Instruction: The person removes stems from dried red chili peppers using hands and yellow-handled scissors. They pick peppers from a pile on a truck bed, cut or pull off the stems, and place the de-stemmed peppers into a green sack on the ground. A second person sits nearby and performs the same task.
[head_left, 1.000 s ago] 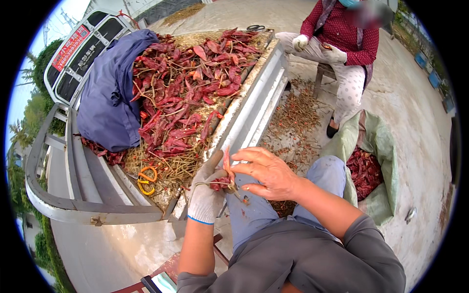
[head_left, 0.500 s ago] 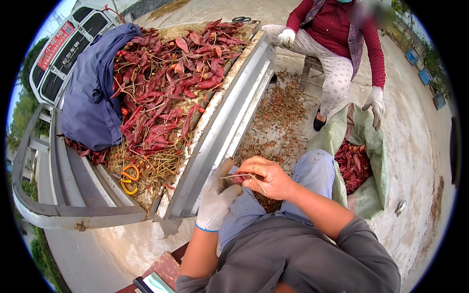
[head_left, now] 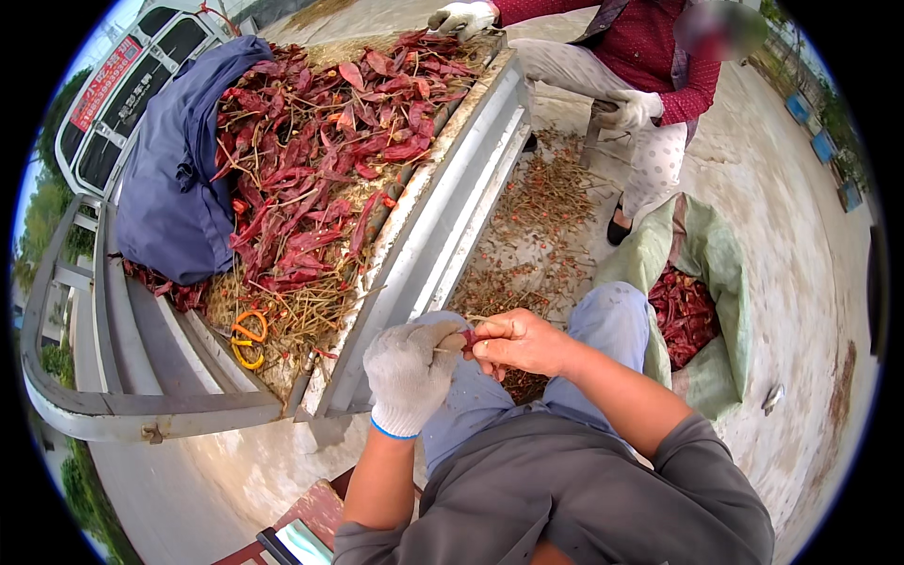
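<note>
Over my lap, both hands meet at a dried red chili pepper (head_left: 468, 340). My left hand (head_left: 412, 369), in a whitish knitted glove, is closed with its thumb and fingers on one end of the pepper. My bare right hand (head_left: 520, 341) pinches the other end, a thin stem showing by its fingertips. The fingers hide much of the pepper. To the left, a heap of dried red chilies (head_left: 311, 174) with stems lies on the truck bed. An open pale green sack (head_left: 720, 372) beside my right knee holds loose chilies (head_left: 683, 315).
The truck's metal side wall (head_left: 438, 221) runs along my left. A navy cloth (head_left: 174, 202) and an orange looped thing (head_left: 249, 341) lie on the bed. Stem scraps (head_left: 541, 212) litter the ground. Opposite, a co-worker's gloved hands (head_left: 461, 19) reach the bed's far corner and hover above a knee.
My left hand has turned over and closed in on the pepper, and my hands are nearer together. The co-worker has leaned toward the truck, one hand moving to the bed, the other up from the sack.
</note>
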Action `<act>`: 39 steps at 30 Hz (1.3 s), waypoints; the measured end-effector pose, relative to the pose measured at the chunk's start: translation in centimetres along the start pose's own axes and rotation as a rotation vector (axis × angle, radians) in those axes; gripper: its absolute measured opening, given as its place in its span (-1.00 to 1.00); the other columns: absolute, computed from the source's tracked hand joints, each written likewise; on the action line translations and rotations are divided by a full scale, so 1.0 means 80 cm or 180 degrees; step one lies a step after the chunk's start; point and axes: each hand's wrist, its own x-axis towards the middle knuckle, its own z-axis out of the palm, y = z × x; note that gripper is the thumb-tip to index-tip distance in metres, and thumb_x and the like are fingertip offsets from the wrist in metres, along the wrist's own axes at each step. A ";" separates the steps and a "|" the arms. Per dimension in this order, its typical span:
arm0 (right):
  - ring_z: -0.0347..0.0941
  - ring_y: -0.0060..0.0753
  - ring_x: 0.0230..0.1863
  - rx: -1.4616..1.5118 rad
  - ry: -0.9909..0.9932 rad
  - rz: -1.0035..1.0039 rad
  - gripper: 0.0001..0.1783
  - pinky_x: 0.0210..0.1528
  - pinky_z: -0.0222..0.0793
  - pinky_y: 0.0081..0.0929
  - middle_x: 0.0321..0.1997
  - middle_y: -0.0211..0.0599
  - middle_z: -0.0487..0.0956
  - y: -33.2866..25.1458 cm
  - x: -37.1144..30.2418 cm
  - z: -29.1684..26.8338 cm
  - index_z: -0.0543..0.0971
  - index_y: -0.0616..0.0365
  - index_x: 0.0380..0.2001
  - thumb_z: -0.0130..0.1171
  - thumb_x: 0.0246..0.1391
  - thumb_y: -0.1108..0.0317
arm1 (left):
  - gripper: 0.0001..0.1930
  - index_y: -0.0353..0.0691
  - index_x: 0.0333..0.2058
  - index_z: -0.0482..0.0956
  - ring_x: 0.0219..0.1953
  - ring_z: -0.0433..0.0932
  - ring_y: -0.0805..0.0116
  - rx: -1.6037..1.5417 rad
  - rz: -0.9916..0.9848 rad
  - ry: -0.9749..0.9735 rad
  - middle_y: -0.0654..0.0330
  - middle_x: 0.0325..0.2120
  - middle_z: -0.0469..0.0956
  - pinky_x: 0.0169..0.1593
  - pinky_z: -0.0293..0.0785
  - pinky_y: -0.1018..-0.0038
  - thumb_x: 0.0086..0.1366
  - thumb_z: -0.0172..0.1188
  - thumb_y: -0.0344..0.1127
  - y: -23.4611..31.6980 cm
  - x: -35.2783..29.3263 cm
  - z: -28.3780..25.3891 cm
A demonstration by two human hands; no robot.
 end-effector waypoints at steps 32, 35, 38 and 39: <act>0.52 -0.03 -0.45 -0.1988 0.0379 -0.2233 -0.74 -0.37 0.45 -0.19 -0.46 -0.13 0.54 0.021 -0.006 0.011 0.56 0.22 -0.41 0.15 0.39 0.33 | -0.79 -0.34 -0.38 0.58 -0.48 0.50 0.45 -0.4767 -0.2656 -0.0582 0.19 -0.51 0.57 -0.36 0.41 0.47 0.45 0.17 -0.35 -0.014 -0.052 0.056; 0.53 -0.34 -0.48 -0.1164 0.0860 -0.1680 -0.70 -0.40 0.46 -0.36 -0.46 -0.27 0.57 0.007 -0.014 0.013 0.58 0.23 -0.34 0.07 0.48 0.29 | -0.81 -0.37 -0.30 0.61 -0.43 0.57 0.35 -0.4220 -0.2868 -0.0451 0.13 -0.47 0.61 -0.30 0.48 0.41 0.42 0.20 -0.33 -0.018 -0.051 0.059; 0.51 -0.58 -0.43 0.0313 0.0922 -0.0782 -0.61 -0.43 0.46 -0.53 -0.40 -0.38 0.57 0.010 -0.010 -0.004 0.56 0.19 -0.22 -0.04 0.58 0.10 | -0.73 -0.37 -0.13 0.65 -0.34 0.65 0.20 -0.2070 -0.2042 -0.0947 0.05 -0.40 0.67 -0.21 0.56 0.31 0.31 0.31 -0.28 -0.028 -0.046 0.051; 0.51 -0.57 -0.43 0.0508 0.0912 -0.0848 -0.60 -0.43 0.45 -0.53 -0.39 -0.37 0.57 0.013 -0.010 -0.007 0.56 0.19 -0.21 -0.03 0.58 0.08 | -0.66 -0.36 -0.06 0.66 -0.32 0.67 0.15 -0.1230 -0.1573 -0.1097 0.03 -0.37 0.68 -0.19 0.58 0.27 0.27 0.35 -0.26 -0.029 -0.042 0.050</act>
